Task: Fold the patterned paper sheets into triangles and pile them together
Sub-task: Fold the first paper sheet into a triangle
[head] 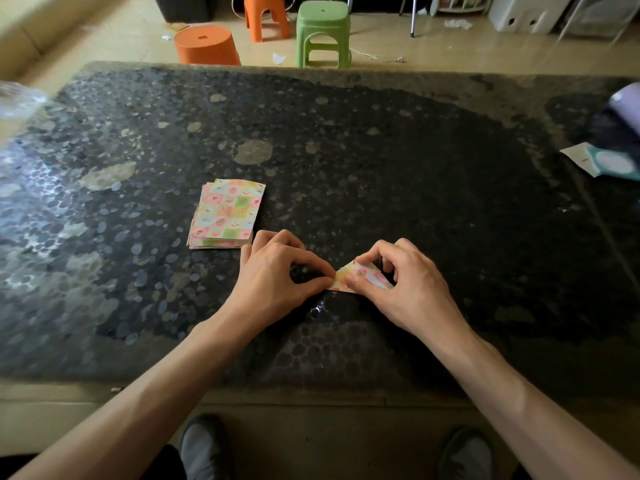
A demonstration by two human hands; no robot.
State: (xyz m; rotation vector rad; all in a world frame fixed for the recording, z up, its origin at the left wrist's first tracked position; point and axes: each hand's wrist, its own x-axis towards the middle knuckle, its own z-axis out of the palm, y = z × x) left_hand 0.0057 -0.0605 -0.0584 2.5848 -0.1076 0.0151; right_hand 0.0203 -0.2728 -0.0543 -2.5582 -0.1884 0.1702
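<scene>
One folded sheet (362, 278), creased into a triangle, lies flat on the dark pebble-patterned table (415, 168), just below the centre of the frame. The left hand (273, 275) has its fingers curled and pinches the triangle's left corner with the thumb tip. The right hand (405, 282) grips the same triangle, with the thumb pressing on its face and the curled index finger at its upper edge. One stack of patterned sheets (227, 214) lies unfolded left of centre, just beyond the left hand and not touching it; the number of sheets in it cannot be counted. At the right edge of the frame lie one teal-and-white packet (606, 164) and one lavender roll (627, 102). Beyond the table, along the top of the frame, stand three stools: two orange stools (206, 45) and one green stool (323, 32). Two shoes (201, 448) show at the bottom edge.
</scene>
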